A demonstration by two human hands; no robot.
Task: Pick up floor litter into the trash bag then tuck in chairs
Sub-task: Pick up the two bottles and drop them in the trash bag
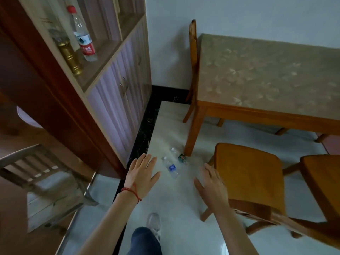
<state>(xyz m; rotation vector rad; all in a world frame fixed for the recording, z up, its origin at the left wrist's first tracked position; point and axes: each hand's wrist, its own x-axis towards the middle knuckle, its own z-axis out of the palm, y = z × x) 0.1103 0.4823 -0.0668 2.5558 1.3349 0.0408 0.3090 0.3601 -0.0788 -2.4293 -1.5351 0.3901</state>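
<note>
two plastic bottles (171,167) lie on the pale floor (176,203) between cabinet (117,100) and desk leg (193,133) (contents unclear). left hand (142,174) and right hand (211,184) hover with fingers spread, holding nothing; nearest chair (248,173) stands untucked.

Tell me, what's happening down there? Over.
Left hand and right hand open, empty. Two bottles on floor by table leg. Nothing blocking.

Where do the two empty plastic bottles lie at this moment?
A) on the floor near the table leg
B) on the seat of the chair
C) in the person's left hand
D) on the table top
A: both plastic bottles lie on the pale floor beside the table leg, ahead of the empty, open left hand and right hand.
</note>
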